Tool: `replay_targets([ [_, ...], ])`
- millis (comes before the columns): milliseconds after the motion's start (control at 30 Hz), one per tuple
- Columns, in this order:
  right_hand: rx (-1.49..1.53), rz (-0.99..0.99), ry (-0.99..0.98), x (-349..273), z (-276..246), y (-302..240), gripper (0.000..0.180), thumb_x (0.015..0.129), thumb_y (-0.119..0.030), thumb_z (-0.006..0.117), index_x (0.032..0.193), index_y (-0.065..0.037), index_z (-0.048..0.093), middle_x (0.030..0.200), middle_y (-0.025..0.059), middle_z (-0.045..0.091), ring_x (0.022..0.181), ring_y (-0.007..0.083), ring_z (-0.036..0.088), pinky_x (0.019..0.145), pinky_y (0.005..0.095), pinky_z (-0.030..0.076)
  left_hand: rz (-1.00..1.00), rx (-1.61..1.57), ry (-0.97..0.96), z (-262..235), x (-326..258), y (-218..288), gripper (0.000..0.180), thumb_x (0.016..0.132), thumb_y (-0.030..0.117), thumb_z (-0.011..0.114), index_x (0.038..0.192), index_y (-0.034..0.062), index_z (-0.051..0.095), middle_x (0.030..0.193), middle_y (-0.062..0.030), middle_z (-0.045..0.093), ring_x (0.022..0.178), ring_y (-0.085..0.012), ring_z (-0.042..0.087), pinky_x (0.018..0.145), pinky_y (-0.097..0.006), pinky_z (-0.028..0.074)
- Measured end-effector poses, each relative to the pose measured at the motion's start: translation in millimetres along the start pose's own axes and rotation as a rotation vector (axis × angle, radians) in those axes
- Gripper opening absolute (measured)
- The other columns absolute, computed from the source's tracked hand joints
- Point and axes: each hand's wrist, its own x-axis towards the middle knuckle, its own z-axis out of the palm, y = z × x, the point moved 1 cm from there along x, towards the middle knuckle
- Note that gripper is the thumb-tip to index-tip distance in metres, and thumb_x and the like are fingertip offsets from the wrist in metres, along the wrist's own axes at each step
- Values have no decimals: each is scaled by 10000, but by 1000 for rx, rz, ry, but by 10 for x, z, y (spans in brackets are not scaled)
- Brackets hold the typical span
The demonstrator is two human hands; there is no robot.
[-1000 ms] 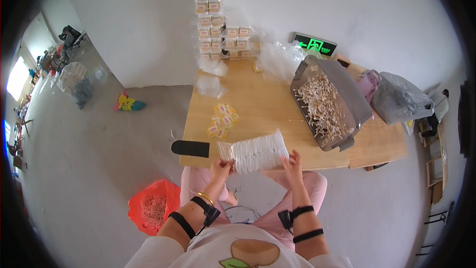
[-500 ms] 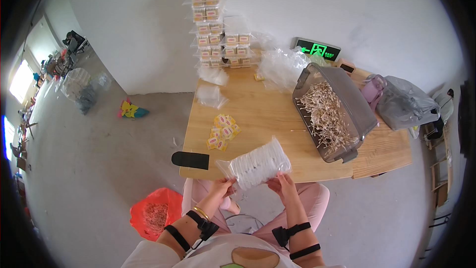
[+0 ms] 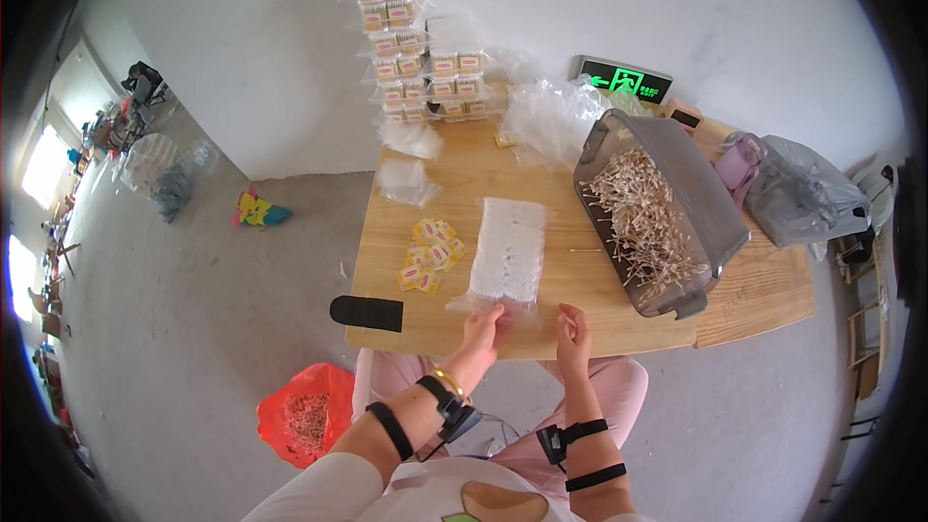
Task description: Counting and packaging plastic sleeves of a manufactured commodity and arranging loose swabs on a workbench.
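A clear plastic bag packed with ribbed white contents point(image 3: 509, 249) lies lengthwise on the wooden table in front of me. At its near end, my left hand point(image 3: 483, 331) is closed on the loose plastic edge. My right hand point(image 3: 573, 336) hovers by the table's front edge, to the right of the bag and apart from it. Its fingers are loosely bent and apart, with nothing visible in them. Left of the bag is a small heap of yellow and white cards point(image 3: 427, 253). Farther right, a tilted grey bin point(image 3: 720, 242) holds many loose cotton swabs point(image 3: 643, 222).
Packed swab bags point(image 3: 391, 14) stand in tall stacks against the wall. Empty clear bags point(image 3: 406, 184) lie in front of them. A black rounded strip point(image 3: 367, 313) juts past the table's left edge. On the floor sits a red bag of swabs point(image 3: 307, 416).
The filled bag has gone from being held tilted at the table's front edge to lying farther back on the table. My right hand has let go; my left has moved right.
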Motion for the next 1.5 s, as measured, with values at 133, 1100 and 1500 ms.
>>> replay_targets([
  [133, -393, -348, 131, 89, 3, -65, 332, 874, -24, 618, 1206, -48, 621, 1203, 138, 605, 1138, 294, 574, 958, 382, 443, 124, -237, 60, 394, 427, -16, 116, 959, 45, 609, 1064, 9, 575, 1037, -124, 681, 877, -207, 688, 734, -320, 612],
  [1100, -587, -370, 126, 122, 645, -257, 220, 799, -19, 612, 988, -124, 649, 1039, 94, 604, 1020, 315, 535, 942, 450, 371, 484, 655, -162, 65, 670, 1681, 305, 953, 293, 709, 1137, 59, 639, 976, -43, 705, 856, -126, 667, 750, -299, 540],
  [1500, -691, -395, 66, 153, 713, -298, 198, 777, -23, 619, 930, -145, 643, 991, 76, 583, 991, 318, 530, 910, 449, 379, 1249, 1974, 379, -266, 1670, 2835, 423, 856, 160, 703, 1249, 79, 570, 1155, -138, 671, 1058, -318, 654, 919, -454, 494],
])
